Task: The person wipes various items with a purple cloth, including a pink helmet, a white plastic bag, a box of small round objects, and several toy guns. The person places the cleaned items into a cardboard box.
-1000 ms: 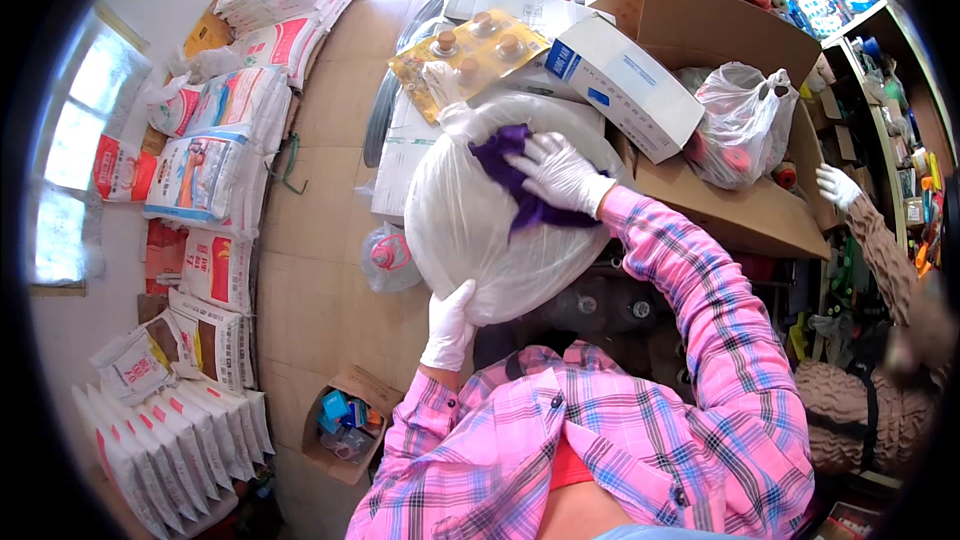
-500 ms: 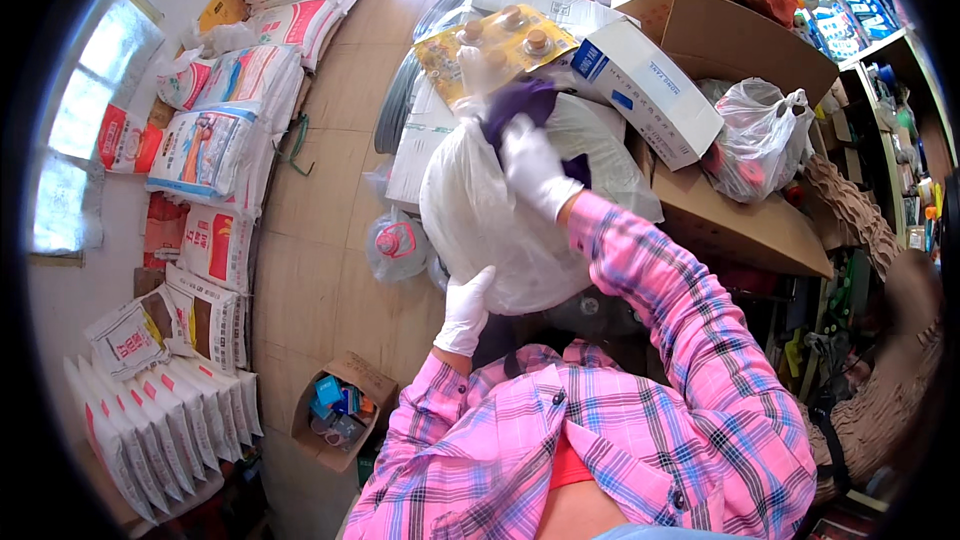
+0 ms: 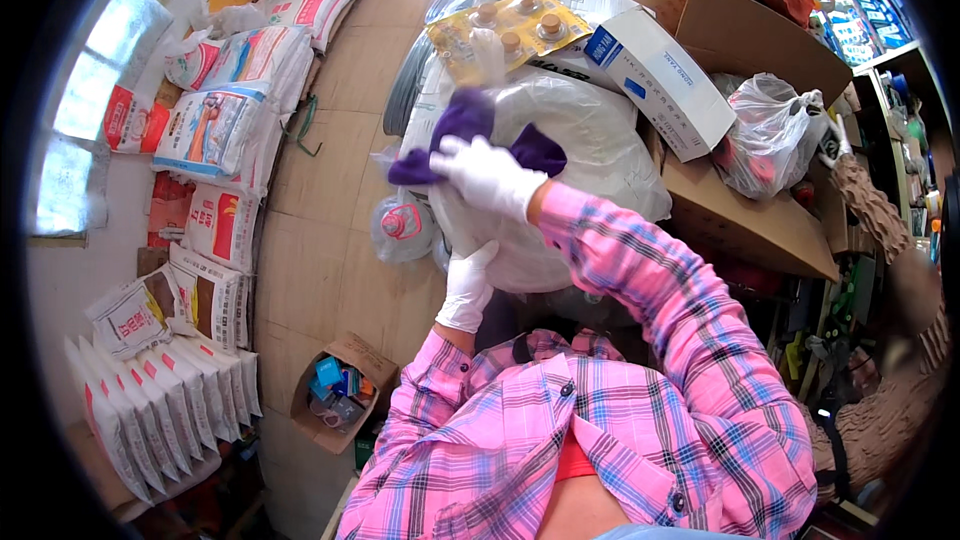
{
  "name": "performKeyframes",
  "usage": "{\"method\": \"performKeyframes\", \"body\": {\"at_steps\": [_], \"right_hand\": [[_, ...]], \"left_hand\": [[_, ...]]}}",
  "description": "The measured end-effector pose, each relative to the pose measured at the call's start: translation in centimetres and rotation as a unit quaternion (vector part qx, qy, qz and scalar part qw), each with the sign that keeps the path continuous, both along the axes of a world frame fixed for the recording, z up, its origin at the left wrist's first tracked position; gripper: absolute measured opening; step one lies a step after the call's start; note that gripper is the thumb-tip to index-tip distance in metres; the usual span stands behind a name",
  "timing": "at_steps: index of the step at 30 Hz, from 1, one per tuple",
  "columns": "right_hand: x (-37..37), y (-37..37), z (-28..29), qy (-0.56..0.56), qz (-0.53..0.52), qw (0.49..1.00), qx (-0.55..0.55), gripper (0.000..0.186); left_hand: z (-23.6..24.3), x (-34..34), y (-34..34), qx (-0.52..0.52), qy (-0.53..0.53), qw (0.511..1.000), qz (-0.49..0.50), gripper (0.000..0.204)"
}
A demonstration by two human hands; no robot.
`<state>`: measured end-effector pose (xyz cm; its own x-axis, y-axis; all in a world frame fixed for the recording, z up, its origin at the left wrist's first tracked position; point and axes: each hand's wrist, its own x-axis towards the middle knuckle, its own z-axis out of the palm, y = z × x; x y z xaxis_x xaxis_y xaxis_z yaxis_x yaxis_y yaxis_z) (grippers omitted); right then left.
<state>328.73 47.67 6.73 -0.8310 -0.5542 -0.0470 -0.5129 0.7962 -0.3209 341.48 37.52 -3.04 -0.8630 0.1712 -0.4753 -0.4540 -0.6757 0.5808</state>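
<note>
The right hand (image 3: 490, 177) grasps a purple cloth (image 3: 465, 118) in its fingers; the left hand's (image 3: 468, 290) grip I cannot tell. Hard rubbing could tear the white bag (image 3: 595, 165).

An open carton (image 3: 372, 356) stands on tiled floor (image 3: 322, 202).

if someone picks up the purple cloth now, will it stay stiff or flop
The cloth would likely flop: it bunches under the right hand. It's probably light for its size, looking like plain soft fabric. Crumpled on the white bag, it seems unlikely to roll.
</note>
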Motion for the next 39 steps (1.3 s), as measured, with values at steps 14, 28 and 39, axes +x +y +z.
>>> {"method": "performKeyframes", "body": {"at_steps": [14, 28, 39], "right_hand": [[10.1, 17.1, 3.4, -0.186, 0.036, 0.981, -0.037, 0.035], [14.3, 3.4, 3.7, -0.013, 0.084, 0.996, -0.036, 0.052], [15.1, 23.1, 3.9, -0.106, -0.065, 0.991, 0.042, 0.034]], "left_hand": [[0.3, -1.3, -2.6, 0.254, -0.081, 0.962, -0.052, 0.045], [1.2, -1.1, -3.7, 0.333, 0.081, 0.937, -0.072, 0.062], [2.8, -3.3, -1.6, 0.172, -0.084, 0.973, -0.128, 0.039]]}}
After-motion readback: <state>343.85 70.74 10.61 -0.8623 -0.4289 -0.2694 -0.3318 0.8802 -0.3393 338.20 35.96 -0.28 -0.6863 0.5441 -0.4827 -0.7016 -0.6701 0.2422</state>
